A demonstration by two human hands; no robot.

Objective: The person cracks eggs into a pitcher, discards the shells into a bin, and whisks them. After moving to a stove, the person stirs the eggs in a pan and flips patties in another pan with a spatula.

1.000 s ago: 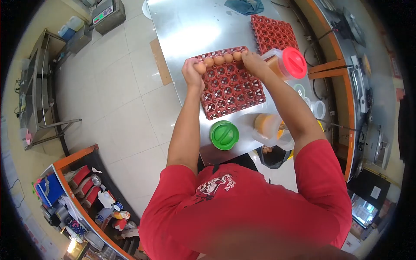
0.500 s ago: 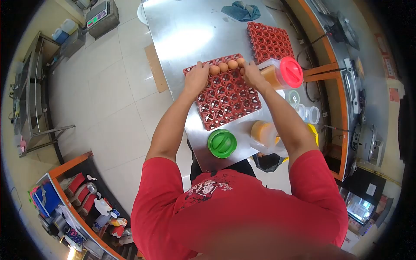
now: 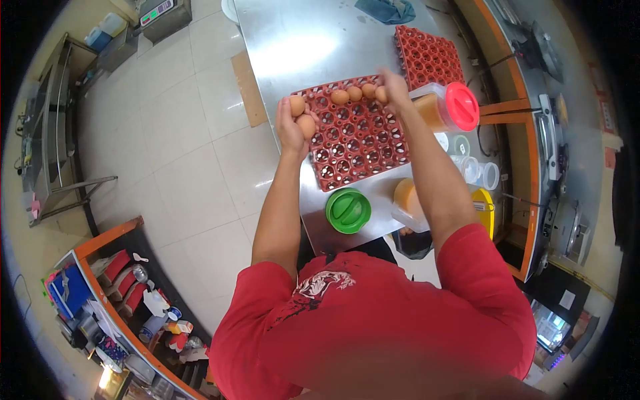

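At far left, a digital scale (image 3: 159, 13) stands beyond the floor tiles; a flat brown cardboard piece (image 3: 248, 90) lies beside the steel table (image 3: 360, 50). The left hand (image 3: 291, 135) is at the left edge of the red egg tray (image 3: 353, 153), fingers curled around two brown eggs (image 3: 306, 127), one above the other in view. A green lid (image 3: 348, 211) sits on the table near the tray's closest edge. Four more eggs (image 3: 355, 94) form a row in the tray's far part. The right hand (image 3: 396, 92) is at the rightmost egg of this row; its fingers are blurred, so whether they grip cannot be determined. Further right are a second red tray (image 3: 430, 57) and a red-lidded pitcher (image 3: 433, 110) with orange-brown contents
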